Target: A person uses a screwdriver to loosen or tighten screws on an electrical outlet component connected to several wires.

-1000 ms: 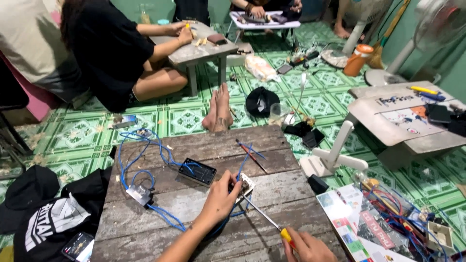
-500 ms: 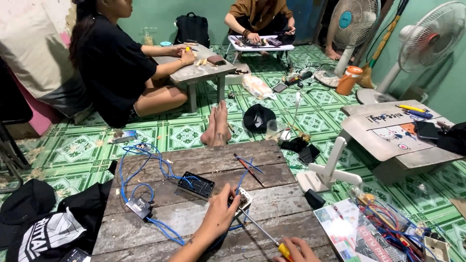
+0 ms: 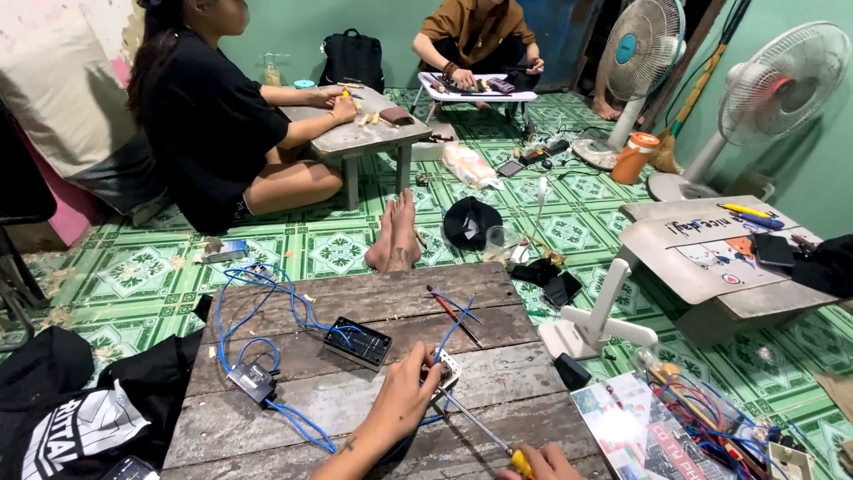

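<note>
Head view looks down on a weathered grey plank table (image 3: 293, 307). Left hand (image 3: 404, 398) has its fingers (image 3: 430, 360) curled around a small white plastic socket block (image 3: 447, 367), pinning it near the table's middle; thin blue wires (image 3: 455, 326) rise from the block. Right hand (image 3: 544, 464) grips the yellow handle of a slim metal screwdriver (image 3: 480, 429), whose tip meets the block. Nearby lies a black rectangular box (image 3: 356, 343).

wooden table (image 3: 293, 418) | on it: blue cable (image 3: 258, 307), black box (image 3: 357, 342), red-handled tool (image 3: 455, 318)
</note>
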